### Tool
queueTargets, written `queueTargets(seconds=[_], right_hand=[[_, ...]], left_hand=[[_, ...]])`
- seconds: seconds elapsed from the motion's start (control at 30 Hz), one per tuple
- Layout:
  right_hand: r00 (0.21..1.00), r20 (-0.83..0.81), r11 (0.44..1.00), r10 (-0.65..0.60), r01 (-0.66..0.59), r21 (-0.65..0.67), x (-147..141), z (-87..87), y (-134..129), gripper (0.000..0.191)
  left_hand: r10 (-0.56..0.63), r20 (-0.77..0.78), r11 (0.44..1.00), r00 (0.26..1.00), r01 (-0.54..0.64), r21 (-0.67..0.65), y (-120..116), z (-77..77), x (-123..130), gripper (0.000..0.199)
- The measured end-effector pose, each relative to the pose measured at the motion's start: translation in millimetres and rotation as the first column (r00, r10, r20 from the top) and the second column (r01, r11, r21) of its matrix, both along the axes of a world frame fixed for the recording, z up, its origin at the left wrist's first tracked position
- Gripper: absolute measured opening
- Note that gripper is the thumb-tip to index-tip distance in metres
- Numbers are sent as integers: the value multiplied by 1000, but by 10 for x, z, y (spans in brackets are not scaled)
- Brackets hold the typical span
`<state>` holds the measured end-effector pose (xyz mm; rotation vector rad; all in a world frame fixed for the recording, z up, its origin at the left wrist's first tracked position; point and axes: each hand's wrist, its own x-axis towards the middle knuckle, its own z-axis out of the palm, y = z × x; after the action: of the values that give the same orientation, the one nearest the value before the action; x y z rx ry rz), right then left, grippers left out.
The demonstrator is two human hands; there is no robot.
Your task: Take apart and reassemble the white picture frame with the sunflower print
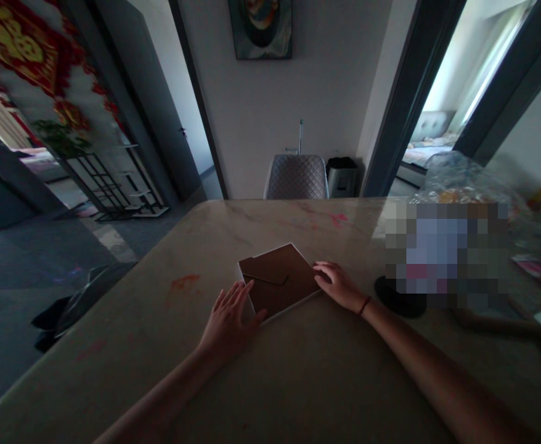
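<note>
A flat brown rectangular case (pixel 277 280) with a pale edge and a folded flap lies tilted at an angle on the marble table (pixel 113 345). My left hand (pixel 231 314) lies spread flat against its lower left edge. My right hand (pixel 337 285), with a dark band on its wrist, rests its fingers on the right corner of the case. Neither hand lifts it, and the case stays flat on the stone.
A round black mat (pixel 400 302) and a pixelated blurred patch (pixel 446 253) sit to the right, with crumpled clear plastic (pixel 459 182) behind. A quilted grey chair (pixel 297 177) and a bin (pixel 342 179) stand beyond the table's far edge.
</note>
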<state>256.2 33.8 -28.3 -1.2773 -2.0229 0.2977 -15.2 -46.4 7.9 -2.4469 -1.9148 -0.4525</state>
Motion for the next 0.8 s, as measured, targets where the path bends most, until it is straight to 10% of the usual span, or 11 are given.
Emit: queueTargets(seconds=[0.8], right_hand=[[992, -118, 992, 45, -59, -115, 30, -53, 71, 27]], left_hand=[[-9, -2, 1000, 1000, 9, 10, 15, -29, -13, 60]])
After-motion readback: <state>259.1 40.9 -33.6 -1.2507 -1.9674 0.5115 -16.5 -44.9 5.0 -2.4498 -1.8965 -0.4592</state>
